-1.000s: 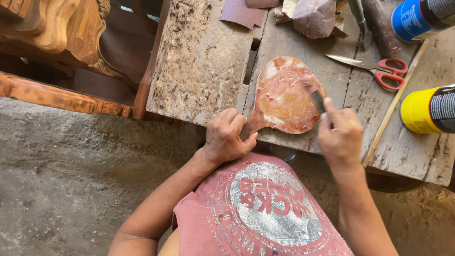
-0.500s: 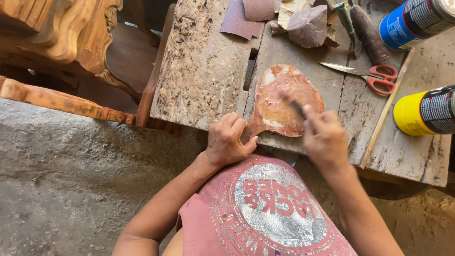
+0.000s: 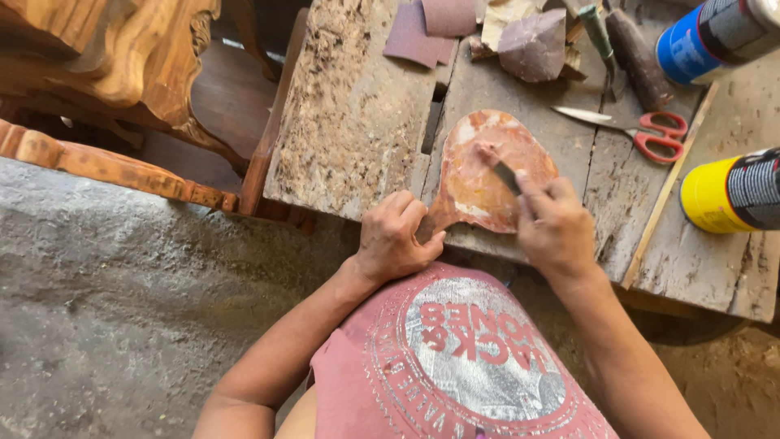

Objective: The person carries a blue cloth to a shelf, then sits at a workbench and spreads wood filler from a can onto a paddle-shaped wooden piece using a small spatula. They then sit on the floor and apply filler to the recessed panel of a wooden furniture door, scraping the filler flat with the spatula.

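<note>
A paddle-shaped wooden piece [image 3: 479, 175], coated with reddish-brown putty, lies on the worn plank bench [image 3: 349, 122]. My left hand [image 3: 398, 236] is closed over its narrow handle end at the bench's front edge. My right hand [image 3: 552, 223] grips a small putty knife [image 3: 502, 172], whose blade rests on the middle of the piece's face. A lump of pinkish putty sits at the blade tip.
Red-handled scissors [image 3: 642, 130] lie right of the piece. A yellow can [image 3: 727, 191] and a blue can [image 3: 699, 41] lie on their sides at right. Sandpaper sheets [image 3: 422, 32] and scraps sit at the back. Carved wooden furniture [image 3: 114, 65] stands left, above concrete floor.
My right hand has slid the putty knife leftward and upward across the piece's face. My left hand has kept its hold on the handle end.
</note>
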